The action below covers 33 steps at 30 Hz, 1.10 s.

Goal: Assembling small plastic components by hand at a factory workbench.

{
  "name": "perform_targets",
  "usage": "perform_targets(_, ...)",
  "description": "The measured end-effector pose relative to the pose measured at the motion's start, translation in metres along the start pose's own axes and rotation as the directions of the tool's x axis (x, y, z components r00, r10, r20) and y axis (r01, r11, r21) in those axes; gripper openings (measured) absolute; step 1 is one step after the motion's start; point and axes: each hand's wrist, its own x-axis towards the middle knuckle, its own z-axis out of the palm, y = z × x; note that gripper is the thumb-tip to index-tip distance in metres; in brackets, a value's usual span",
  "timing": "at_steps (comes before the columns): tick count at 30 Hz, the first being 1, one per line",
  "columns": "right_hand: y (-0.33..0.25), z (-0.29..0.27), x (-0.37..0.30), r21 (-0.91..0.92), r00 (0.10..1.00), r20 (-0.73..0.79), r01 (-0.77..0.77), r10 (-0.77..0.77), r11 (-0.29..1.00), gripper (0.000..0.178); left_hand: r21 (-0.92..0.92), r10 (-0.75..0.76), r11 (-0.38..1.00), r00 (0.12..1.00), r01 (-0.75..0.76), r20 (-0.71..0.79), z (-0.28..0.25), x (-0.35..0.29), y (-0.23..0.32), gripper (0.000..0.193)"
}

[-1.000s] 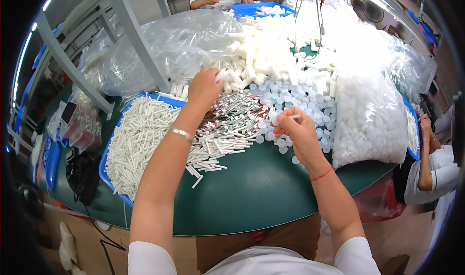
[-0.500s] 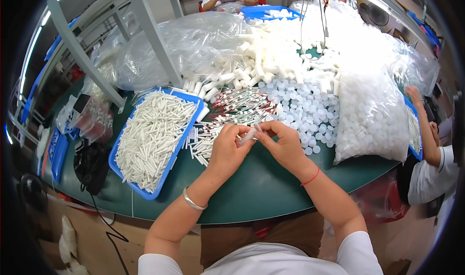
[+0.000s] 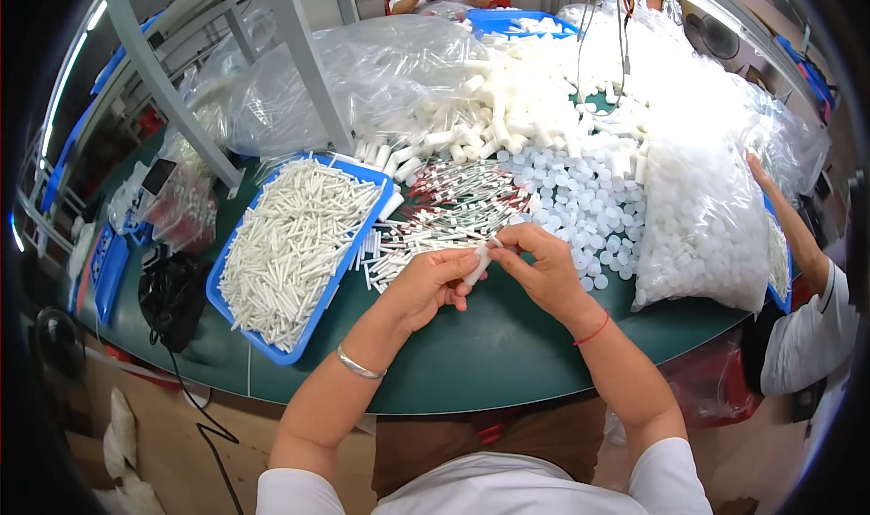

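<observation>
My left hand [image 3: 424, 286] is closed around a short, whitish plastic tube [image 3: 476, 267], tilted with its upper end toward my right hand. The fingers of my right hand [image 3: 544, 268] pinch a small white piece [image 3: 494, 242] at that upper end. How far this piece sits inside the tube cannot be made out. Just beyond my hands spreads a pile of thin white sticks with red and dark wires [image 3: 462, 202]. To its right lie many round translucent caps [image 3: 580, 207].
At left stands a blue tray [image 3: 288, 358] full of white sticks. A clear bag of caps [image 3: 698, 243] rests at right. White foam-like cylinders [image 3: 517, 116] and plastic bags [image 3: 353, 75] lie farther back, near a grey metal frame [image 3: 308, 62]. Other people sit opposite and at right.
The tube has turned more upright, and my left fingers have shifted lower around it. My right fingers have come to its upper end. The whole view has moved slightly.
</observation>
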Motion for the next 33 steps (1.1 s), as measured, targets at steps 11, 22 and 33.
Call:
perform_targets(11,0.004,-0.020,0.004,-0.008,0.956,0.294,0.019,-0.016,1.000,0.011,0.216,0.032,0.976,0.988,0.002,-0.150,0.004,-0.002,-0.002,0.030)
perform_targets(22,0.014,-0.026,0.002,-0.295,0.953,0.274,0.212,-0.130,0.932,0.016,0.436,0.201,0.895,0.958,-0.096,-0.203,0.014,-0.004,0.001,0.031)
perform_targets(33,0.000,-0.009,-0.001,-0.231,0.933,0.296,0.278,-0.205,0.932,0.033,0.487,0.156,0.870,0.982,-0.084,-0.108,0.016,0.004,0.020,0.068)
